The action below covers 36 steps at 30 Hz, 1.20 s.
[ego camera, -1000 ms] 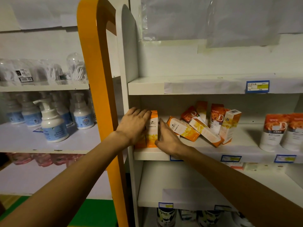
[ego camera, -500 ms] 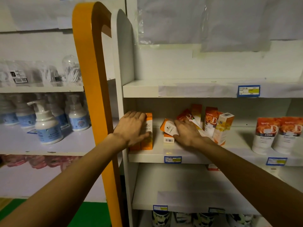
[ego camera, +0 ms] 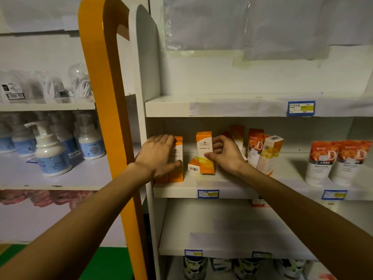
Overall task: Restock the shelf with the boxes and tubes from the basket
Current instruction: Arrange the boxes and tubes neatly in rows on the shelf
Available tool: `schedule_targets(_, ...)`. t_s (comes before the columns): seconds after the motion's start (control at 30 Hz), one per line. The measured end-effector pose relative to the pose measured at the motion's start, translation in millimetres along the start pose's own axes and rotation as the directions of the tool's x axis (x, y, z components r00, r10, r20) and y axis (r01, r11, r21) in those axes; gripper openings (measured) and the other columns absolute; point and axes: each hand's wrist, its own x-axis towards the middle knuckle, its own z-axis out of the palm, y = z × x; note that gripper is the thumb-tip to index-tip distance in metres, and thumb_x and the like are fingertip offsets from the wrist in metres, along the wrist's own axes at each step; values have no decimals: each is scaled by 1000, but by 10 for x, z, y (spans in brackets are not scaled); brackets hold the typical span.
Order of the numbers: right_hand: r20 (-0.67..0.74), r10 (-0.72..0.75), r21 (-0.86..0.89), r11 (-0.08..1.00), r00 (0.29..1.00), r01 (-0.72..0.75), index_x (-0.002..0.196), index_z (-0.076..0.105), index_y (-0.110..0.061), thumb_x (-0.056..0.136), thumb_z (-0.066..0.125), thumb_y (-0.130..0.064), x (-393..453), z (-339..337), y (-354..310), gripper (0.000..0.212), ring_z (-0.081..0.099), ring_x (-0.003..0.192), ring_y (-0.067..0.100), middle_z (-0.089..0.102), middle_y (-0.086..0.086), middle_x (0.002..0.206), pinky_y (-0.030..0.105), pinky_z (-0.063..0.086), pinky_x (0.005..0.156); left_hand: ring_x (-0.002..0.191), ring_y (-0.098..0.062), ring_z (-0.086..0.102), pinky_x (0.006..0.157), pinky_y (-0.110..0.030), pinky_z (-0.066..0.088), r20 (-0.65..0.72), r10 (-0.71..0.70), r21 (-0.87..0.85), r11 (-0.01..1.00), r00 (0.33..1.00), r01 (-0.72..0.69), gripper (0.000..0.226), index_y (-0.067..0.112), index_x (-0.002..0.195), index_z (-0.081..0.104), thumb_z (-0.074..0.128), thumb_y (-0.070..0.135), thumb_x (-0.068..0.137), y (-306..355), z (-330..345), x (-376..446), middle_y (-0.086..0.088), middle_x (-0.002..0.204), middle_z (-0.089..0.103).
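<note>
On the middle shelf, upright orange boxes stand at the far left. My left hand lies flat against them with straight fingers. My right hand grips another orange-and-white box, held upright on the shelf a little to the right of the first group. A further box lies flat behind its base. More orange boxes lean together to the right of my right hand. The basket is out of view.
Orange-topped white tubes stand at the shelf's right end. An orange and white upright divides this unit from the left shelves, which hold pump bottles. The shelf below is bare; cans sit at the bottom.
My right hand moved right to the leaning boxes, took one, and has stood it upright nearer the left group. My left hand stayed pressed on the left boxes.
</note>
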Motion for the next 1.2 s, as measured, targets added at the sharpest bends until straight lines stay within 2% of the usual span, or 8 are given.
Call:
schedule_targets(0.17, 51, 103, 164, 980, 993, -110, 124, 51, -15, 82, 77, -6, -69, 200, 59, 50, 66, 108, 21, 65, 7, 121, 38, 59, 88, 132, -24, 46, 117, -40, 29, 10, -1, 8, 1000, 1000, 1, 76, 21, 139, 38, 60, 67, 83, -1, 26, 7, -4, 141, 50)
schedule_targets(0.3, 45, 80, 127, 988, 996, -85, 124, 53, -15, 82, 78, -10, -53, 270, 56, 49, 66, 108, 20, 66, 5, 120, 41, 59, 88, 133, -25, 46, 117, -39, 29, 8, 4, 10, 1000, 1000, -4, 76, 20, 138, 38, 61, 67, 82, -18, 52, 9, -4, 142, 49)
schedule_targets(0.6, -8, 19, 79, 997, 1000, -18, 129, 51, -13, 87, 74, -11, -24, 485, 3, 48, 63, 104, 13, 63, -3, 114, 23, 57, 79, 126, -24, 49, 110, -39, 37, 10, -20, -16, 1000, 1000, 20, 69, 18, 136, 41, 56, 65, 87, 24, -40, 68, -5, 136, 51)
schedule_targets(0.73, 94, -1, 56, 998, 996, -5, 139, 49, -16, 87, 71, -3, -14, 455, 55, 59, 61, 119, 18, 63, 1, 129, 32, 56, 92, 120, -26, 52, 105, -41, 39, 0, -74, -23, 997, 997, 74, 69, 15, 135, 43, 48, 67, 90, 65, -108, 165, -8, 132, 54)
schedule_targets(0.8, 75, -36, -61, 997, 997, 41, 141, 49, -20, 87, 68, -4, -17, 360, 101, 60, 57, 123, 18, 60, -1, 133, 31, 53, 97, 120, -27, 52, 105, -42, 39, -41, -83, -15, 997, 996, 82, 70, 15, 135, 43, 45, 69, 90, 101, -127, 228, -8, 132, 53)
schedule_targets(0.9, -5, -126, -370, 922, 992, 115, 140, 52, -24, 90, 61, -6, -7, 151, 198, 54, 51, 128, 20, 55, -1, 140, 33, 47, 104, 128, -28, 48, 108, -44, 36, -60, -59, -24, 998, 996, 58, 74, 16, 144, 37, 45, 67, 91, 181, -147, 333, -8, 141, 49)
schedule_targets(1.03, 130, -235, -639, 723, 963, 263, 143, 47, -24, 93, 57, -16, 103, 41, 301, 51, 47, 131, 21, 53, 2, 143, 35, 43, 108, 136, -28, 42, 112, -45, 31, 39, 16, -28, 999, 999, -15, 68, 25, 153, 29, 39, 61, 97, 268, -90, 448, -4, 152, 42)
schedule_targets(1.2, 317, -164, -741, 572, 934, 352, 152, 34, -24, 92, 59, -25, 338, 180, 370, 65, 27, 145, 25, 37, 2, 155, 42, 27, 118, 134, -26, 43, 111, -43, 32, 66, 51, 18, 998, 997, -52, 57, 27, 149, 35, 37, 56, 100, 269, 46, 455, -2, 148, 48)
